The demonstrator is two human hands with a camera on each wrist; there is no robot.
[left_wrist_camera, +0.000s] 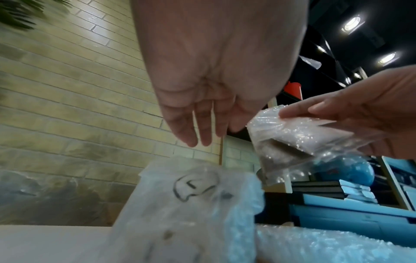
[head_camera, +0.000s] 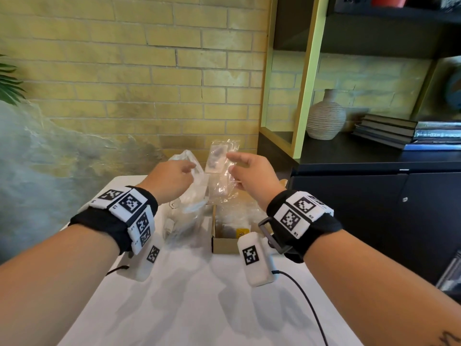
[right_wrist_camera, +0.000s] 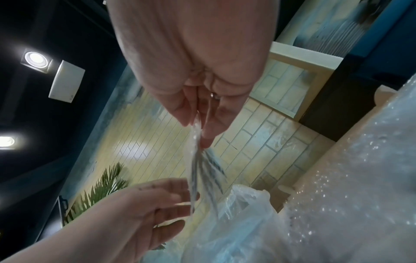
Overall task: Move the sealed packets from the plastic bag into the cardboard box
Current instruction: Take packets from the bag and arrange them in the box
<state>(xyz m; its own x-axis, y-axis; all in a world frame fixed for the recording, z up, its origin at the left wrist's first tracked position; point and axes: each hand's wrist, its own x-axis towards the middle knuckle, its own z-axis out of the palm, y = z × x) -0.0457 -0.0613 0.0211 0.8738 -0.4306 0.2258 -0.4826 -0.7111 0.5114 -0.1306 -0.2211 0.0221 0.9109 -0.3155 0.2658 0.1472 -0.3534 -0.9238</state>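
Observation:
My right hand (head_camera: pixel 230 162) pinches the top of a clear sealed packet (head_camera: pixel 217 159) with dark contents and holds it in the air above the far end of the open cardboard box (head_camera: pixel 225 242). In the right wrist view, thumb and fingers of the right hand (right_wrist_camera: pixel 198 135) clamp the packet (right_wrist_camera: pixel 201 165) edge-on. My left hand (head_camera: pixel 189 168) hovers just left of it with straight, relaxed fingers and holds nothing. It hangs over the crumpled clear plastic bag (head_camera: pixel 187 211), which stands left of the box. The left wrist view shows the left hand (left_wrist_camera: pixel 202 140) above the bag (left_wrist_camera: pixel 191 204), with the packet (left_wrist_camera: pixel 286 142) to its right.
Bubble wrap (right_wrist_camera: pixel 360 178) fills the box. The white table (head_camera: pixel 199 308) carries a black cable (head_camera: pixel 306 300) at the front right. A black cabinet (head_camera: pixel 374 196) with a ribbed vase (head_camera: pixel 325 118) and stacked books (head_camera: pixel 399 133) stands to the right. A brick wall lies behind.

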